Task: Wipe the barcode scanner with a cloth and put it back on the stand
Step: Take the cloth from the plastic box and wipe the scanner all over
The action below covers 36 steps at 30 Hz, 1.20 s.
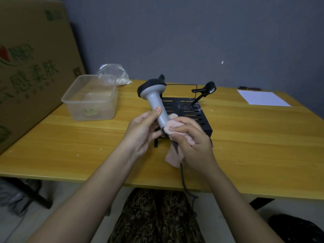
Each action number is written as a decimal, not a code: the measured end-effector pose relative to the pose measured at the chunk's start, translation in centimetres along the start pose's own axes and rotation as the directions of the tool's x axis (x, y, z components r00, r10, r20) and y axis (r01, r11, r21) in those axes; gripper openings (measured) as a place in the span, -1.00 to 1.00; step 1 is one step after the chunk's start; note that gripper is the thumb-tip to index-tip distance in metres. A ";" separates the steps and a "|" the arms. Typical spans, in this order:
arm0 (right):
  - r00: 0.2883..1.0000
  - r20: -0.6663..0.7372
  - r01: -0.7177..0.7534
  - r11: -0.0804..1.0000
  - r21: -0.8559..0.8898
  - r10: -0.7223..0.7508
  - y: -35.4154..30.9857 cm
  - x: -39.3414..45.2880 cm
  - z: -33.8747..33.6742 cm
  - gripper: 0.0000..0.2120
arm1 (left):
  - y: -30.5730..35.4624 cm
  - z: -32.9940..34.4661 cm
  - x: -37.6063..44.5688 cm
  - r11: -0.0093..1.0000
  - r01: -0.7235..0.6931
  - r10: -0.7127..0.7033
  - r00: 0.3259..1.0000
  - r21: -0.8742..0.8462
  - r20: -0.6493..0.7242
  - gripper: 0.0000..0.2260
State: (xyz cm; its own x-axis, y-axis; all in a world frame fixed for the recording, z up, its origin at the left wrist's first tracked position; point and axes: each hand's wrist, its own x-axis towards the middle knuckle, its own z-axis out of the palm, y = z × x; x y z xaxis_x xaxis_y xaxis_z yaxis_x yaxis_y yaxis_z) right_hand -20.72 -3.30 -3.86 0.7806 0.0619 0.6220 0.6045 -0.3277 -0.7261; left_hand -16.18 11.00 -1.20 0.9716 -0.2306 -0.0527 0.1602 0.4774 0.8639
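The grey barcode scanner point(154, 97) with a black head stands upright above the table's middle. My left hand point(142, 132) grips its handle from the left, thumb up on the shaft. My right hand point(191, 139) presses a pink cloth point(172, 128) against the handle's lower end; more cloth hangs below the hand. The scanner's dark cable point(183, 176) drops over the table's front edge. Behind the hands sits the black slotted stand point(192, 111), with its tilted holder arm point(204, 92) at the back right, empty.
A clear plastic tub point(91, 99) sits at the left of the wooden table point(70, 142), with a crumpled plastic bag point(114, 72) behind it. A large cardboard box point(31, 67) leans at far left. A white paper sheet point(263, 99) lies at the back right.
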 end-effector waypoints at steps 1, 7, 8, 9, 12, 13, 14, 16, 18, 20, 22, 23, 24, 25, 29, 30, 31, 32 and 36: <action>1.000 0.014 -0.016 1.000 0.013 0.016 0.2 -0.1 -0.5 -0.78 | -0.1 -0.1 0.0 1.000 0.010 -0.010 1.000 -0.024 -0.002 -0.86; 0.983 0.038 -0.175 0.974 -0.145 0.182 1.1 -0.1 -3.3 -0.79 | -0.6 -0.3 0.0 0.996 0.034 -0.034 0.999 -0.082 0.003 -0.84; 0.989 -0.029 -0.145 0.979 -0.142 0.142 0.9 0.0 -3.4 -0.80 | -0.5 -0.2 0.1 0.996 0.035 -0.033 0.999 -0.084 0.023 -0.84; 0.992 -0.082 -0.103 0.988 -0.114 0.094 0.5 0.1 -3.1 -0.81 | -0.4 -0.1 0.1 0.996 0.035 -0.032 0.998 -0.080 0.047 -0.83; 0.994 -0.091 -0.056 0.998 -0.019 0.054 -0.8 0.1 -1.3 -0.79 | -0.4 0.2 0.0 0.997 0.036 -0.029 0.995 -0.072 0.098 -0.81; 0.996 -0.075 -0.058 0.998 -0.019 0.057 -0.7 0.1 -0.8 -0.79 | -0.3 0.3 -0.1 0.997 0.038 -0.030 0.994 -0.070 0.108 -0.81; 0.997 -0.063 -0.056 0.998 -0.026 0.055 -0.5 0.1 -0.7 -0.80 | -0.3 0.3 -0.1 0.997 0.043 -0.035 0.993 -0.070 0.113 -0.81; 0.998 -0.023 -0.055 0.998 -0.033 0.054 0.4 0.2 -1.1 -0.84 | -0.4 0.2 -0.2 0.996 0.058 -0.051 0.993 -0.063 0.108 -0.83; 0.995 0.029 -0.095 0.991 -0.095 0.098 1.3 0.4 -2.0 -0.86 | -0.4 0.1 -0.1 0.996 0.070 -0.064 0.994 -0.061 0.087 -0.84; 0.986 0.063 -0.135 0.967 -0.218 0.152 2.3 0.5 -2.7 -0.92 | -0.2 0.0 0.0 0.991 0.076 -0.069 0.995 -0.106 0.073 -0.82; 0.986 0.022 -0.154 0.950 -0.271 0.166 2.4 0.3 -2.8 -0.95 | 0.1 0.0 0.1 0.987 0.071 -0.060 0.995 -0.144 0.078 -0.81; 0.985 -0.039 -0.170 0.960 -0.223 0.166 2.2 0.2 -2.6 -0.95 | 0.2 0.0 0.2 0.987 0.064 -0.052 0.995 -0.145 0.084 -0.81; 0.976 -0.107 -0.203 0.969 -0.139 0.189 1.5 0.2 -2.3 -0.94 | 0.3 0.1 0.3 0.988 0.060 -0.047 0.994 -0.140 0.094 -0.81; 0.962 -0.143 -0.238 0.971 -0.016 0.234 0.7 0.2 -2.0 -0.93 | 0.4 0.3 0.3 0.989 0.062 -0.048 0.993 -0.131 0.107 -0.80; 0.913 -0.080 -0.397 0.916 0.055 0.400 -1.6 0.0 -0.4 -0.70 | 0.2 1.4 0.2 0.999 0.026 -0.028 0.999 0.038 0.037 -0.81; 0.916 -0.117 -0.393 0.916 -0.083 0.383 -1.4 -0.1 -0.2 -0.65 | 0.2 1.7 0.1 0.996 0.008 -0.007 1.000 0.093 -0.003 -0.83; 0.923 -0.164 -0.376 0.907 -0.187 0.349 -1.3 -0.1 -0.1 -0.65 | 0.2 2.0 0.2 0.990 -0.010 0.015 0.999 0.144 -0.036 -0.85; 0.928 -0.198 -0.357 0.903 -0.240 0.315 -1.2 -0.1 0.1 -0.67 | 0.3 2.3 0.2 0.982 -0.021 0.032 0.998 0.188 -0.055 -0.86; 0.919 -0.207 -0.361 0.928 -0.097 0.336 -0.9 -0.2 0.2 -0.76 | 0.7 2.2 0.2 0.923 -0.058 0.067 0.998 0.381 -0.011 -0.80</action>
State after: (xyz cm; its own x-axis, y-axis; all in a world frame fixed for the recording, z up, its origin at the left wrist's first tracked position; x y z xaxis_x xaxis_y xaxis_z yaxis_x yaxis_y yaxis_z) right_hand -21.45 -2.85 -3.36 0.8873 -0.2484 0.3886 0.2638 -0.4180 -0.8693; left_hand -16.23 9.38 0.52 0.9820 -0.1890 0.0002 0.0250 0.1310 0.9911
